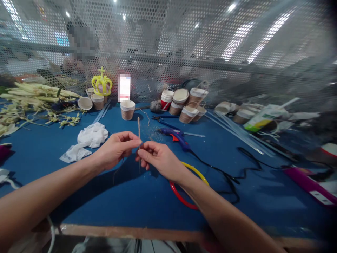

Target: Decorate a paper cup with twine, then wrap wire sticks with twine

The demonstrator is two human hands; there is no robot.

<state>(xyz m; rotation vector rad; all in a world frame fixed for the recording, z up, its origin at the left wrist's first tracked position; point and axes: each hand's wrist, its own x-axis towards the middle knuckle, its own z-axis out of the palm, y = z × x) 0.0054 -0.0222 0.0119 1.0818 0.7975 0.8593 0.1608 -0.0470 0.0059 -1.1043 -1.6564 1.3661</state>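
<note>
A thin upright stick (139,128), its upper part brown and looking wrapped in twine, stands between my hands above the blue table. My left hand (119,147) is closed in a pinch at the stick's middle, thumb and forefinger together. Just below, my right hand (155,156) has its fingers curled round the lower part of the stick. A thin dark strand hangs beneath my left hand. Beyond the hands lies a blue glue gun (176,136) with a red trigger, and a twine-wrapped paper cup (127,110) stands farther back.
White crumpled tissue (92,135) lies left of my hands. A yellow and red ring (181,198) is partly under my right forearm. Several cups (188,114), a ball of twine (155,105) and clear glue sticks (237,131) lie behind. A perforated metal screen (158,42) bounds the table.
</note>
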